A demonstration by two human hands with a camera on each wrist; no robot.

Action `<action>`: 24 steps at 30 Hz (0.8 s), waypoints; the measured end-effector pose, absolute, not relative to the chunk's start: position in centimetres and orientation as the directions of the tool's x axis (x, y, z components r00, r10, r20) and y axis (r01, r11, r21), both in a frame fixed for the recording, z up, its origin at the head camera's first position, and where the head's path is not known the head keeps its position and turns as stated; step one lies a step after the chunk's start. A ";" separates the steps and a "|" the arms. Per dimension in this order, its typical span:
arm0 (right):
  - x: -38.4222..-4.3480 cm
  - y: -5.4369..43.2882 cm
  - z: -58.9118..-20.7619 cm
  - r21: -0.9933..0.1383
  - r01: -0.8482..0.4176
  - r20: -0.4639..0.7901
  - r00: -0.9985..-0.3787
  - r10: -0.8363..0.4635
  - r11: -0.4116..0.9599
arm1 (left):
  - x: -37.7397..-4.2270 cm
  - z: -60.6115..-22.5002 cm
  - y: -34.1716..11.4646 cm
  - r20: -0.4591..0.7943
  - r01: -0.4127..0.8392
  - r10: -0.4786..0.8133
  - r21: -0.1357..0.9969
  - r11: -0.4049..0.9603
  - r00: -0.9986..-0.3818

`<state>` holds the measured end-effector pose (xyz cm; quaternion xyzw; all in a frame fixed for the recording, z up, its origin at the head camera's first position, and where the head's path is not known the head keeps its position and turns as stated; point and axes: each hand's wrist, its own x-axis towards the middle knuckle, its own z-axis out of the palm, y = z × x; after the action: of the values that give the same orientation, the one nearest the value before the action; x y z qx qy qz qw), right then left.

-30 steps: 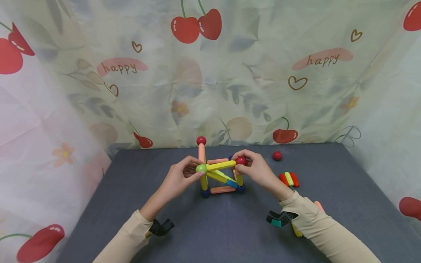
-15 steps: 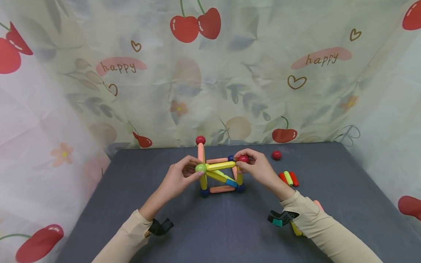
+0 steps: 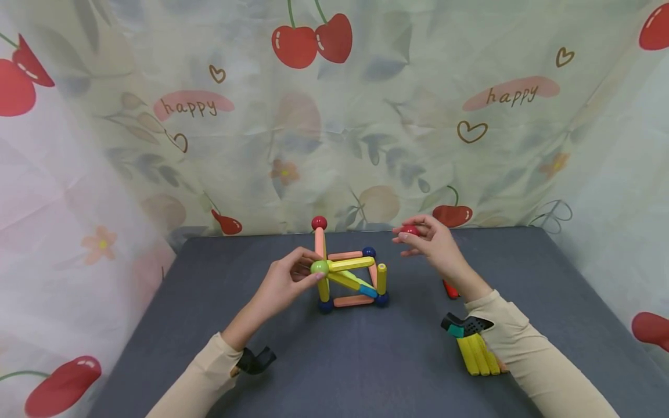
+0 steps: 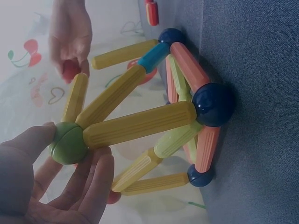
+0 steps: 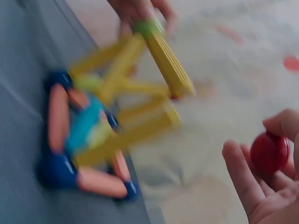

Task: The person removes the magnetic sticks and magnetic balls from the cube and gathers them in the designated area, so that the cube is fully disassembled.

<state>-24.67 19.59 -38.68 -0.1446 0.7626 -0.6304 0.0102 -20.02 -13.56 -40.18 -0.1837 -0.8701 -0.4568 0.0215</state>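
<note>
My left hand (image 3: 287,278) pinches a green ball (image 3: 320,267) at a top corner of a frame of magnetic sticks and balls. From that ball a yellow stick (image 3: 352,264) reaches rightward, its far end free. Below it, a yellow upright stick (image 3: 382,280) stands on a dark blue ball (image 3: 382,299), its top bare. My right hand (image 3: 436,244) is lifted to the right of the frame, holding a red ball (image 5: 270,152) between thumb and fingers. Pink sticks (image 3: 353,301) and dark blue balls form the base. Another red ball (image 3: 319,223) tops the rear left post.
Several yellow sticks (image 3: 478,355) lie side by side near my right wrist, partly under the sleeve. A red stick (image 3: 450,289) shows beside the right forearm, which hides other pieces. A patterned cloth (image 3: 345,145) hangs behind the dark table (image 3: 334,360).
My right hand has taken the red ball off the frame's front right corner and moved right and back with it. My left hand stays on the green ball.
</note>
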 end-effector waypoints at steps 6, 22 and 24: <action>-27.4 25.0 -40.1 -0.953 -0.207 0.173 -0.971 -0.163 0.221 | -20.0 -40.2 -13.6 0.203 0.335 0.297 0.787 0.517 -0.933; -30.8 33.0 -46.3 -0.959 -0.037 0.016 -0.997 -0.077 0.280 | -20.0 -40.2 -13.6 0.214 0.348 0.300 0.776 0.525 -0.930; -31.0 33.4 -46.9 -0.957 -0.015 -0.007 -0.997 -0.074 0.289 | -20.0 -40.2 -13.6 0.215 0.349 0.300 0.776 0.525 -0.929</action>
<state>-31.00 33.45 -46.93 -0.0276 0.8025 -0.5955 0.0248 -20.02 -13.55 -40.23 -0.1860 -0.8728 -0.4505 0.0272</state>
